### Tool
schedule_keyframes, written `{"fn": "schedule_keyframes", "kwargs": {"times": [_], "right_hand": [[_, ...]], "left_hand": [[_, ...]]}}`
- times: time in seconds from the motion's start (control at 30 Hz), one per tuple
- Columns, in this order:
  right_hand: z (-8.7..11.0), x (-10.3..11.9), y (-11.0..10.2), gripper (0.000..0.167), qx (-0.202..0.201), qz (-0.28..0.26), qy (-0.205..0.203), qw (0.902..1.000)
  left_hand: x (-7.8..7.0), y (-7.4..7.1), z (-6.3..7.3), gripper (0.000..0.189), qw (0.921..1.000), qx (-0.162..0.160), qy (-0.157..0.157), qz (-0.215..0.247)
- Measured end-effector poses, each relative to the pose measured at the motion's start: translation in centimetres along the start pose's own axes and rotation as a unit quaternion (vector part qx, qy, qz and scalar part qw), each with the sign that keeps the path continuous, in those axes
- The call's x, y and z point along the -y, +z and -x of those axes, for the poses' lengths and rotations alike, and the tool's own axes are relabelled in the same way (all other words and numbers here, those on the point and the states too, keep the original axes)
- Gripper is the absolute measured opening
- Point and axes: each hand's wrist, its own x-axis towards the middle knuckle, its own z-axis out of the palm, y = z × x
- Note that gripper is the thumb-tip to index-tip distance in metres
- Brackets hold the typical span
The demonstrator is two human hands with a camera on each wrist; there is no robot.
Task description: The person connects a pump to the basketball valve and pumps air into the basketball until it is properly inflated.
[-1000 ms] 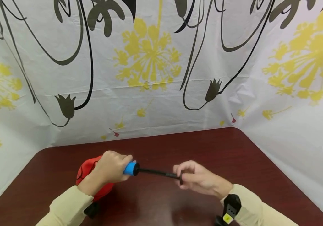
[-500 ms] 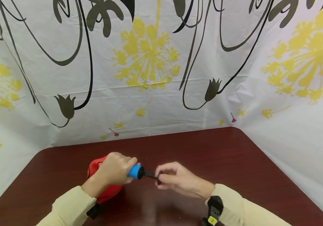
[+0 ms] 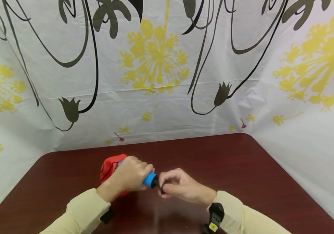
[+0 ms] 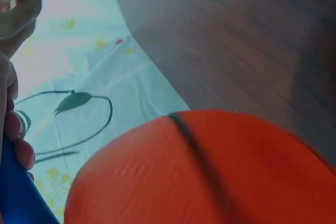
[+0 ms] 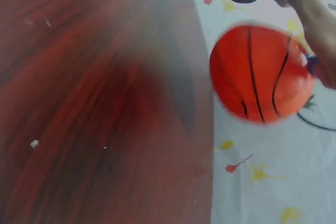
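Note:
My left hand (image 3: pixel 130 175) grips the blue barrel of a hand-held ball pump (image 3: pixel 149 179), fingers curled round it. My right hand (image 3: pixel 181 188) pinches the black end of the pump's rod between thumb and fingers, close to the barrel. Little of the rod shows between the two hands. At the pump's other end sits a small red-orange basketball (image 3: pixel 108 166) with black lines, partly hidden behind the left hand. In the right wrist view the ball (image 5: pixel 257 77) looks round and hangs over the table's far edge area, next to the left forearm.
A dark red-brown wooden table (image 3: pixel 208 156) spreads below the hands. Behind it and at both sides hangs a white cloth (image 3: pixel 167 120) with yellow and grey plant prints. Black straps with devices (image 3: pixel 216 213) sit at the wrists.
The right hand has moved left, sliding the black rod into the barrel so that less of it shows. The left hand, pump and ball have shifted right.

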Motion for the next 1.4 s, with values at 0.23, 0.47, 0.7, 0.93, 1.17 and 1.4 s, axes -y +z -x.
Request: {"fn": "schedule_keyframes", "kwargs": {"times": [0.23,0.47,0.7,0.93,1.17,1.4], "right_hand": [[1.8,2.6,-0.4,0.016,-0.002,0.015,0.015,0.9998],[4.0,3.5,-1.9,0.015,0.029,-0.023,0.013,0.9992],[0.3,0.8,-1.2,0.022,-0.015,0.086,-0.010,0.9962],[-0.3,1.9,-0.8,0.021,-0.020,0.120,0.031,0.9921],[1.6,3.6,-1.4,0.014,0.021,-0.017,0.036,0.9990],[-1.1,0.6,-1.0,0.017,0.017,0.061,-0.005,0.9980]], "left_hand": [[-0.2,-0.5,0.0,0.033,0.9989,0.037,-0.028,0.010],[0.5,-0.6,1.7,0.036,0.9966,0.055,-0.061,-0.005],[-0.7,-0.3,-0.4,0.030,0.9931,0.094,-0.069,0.017],[0.3,0.0,1.6,0.036,0.9952,0.072,-0.064,0.014],[1.6,-0.5,3.2,0.039,0.9969,0.037,-0.070,0.000],[0.0,0.1,1.1,0.035,0.9968,0.040,-0.063,0.028]]}}
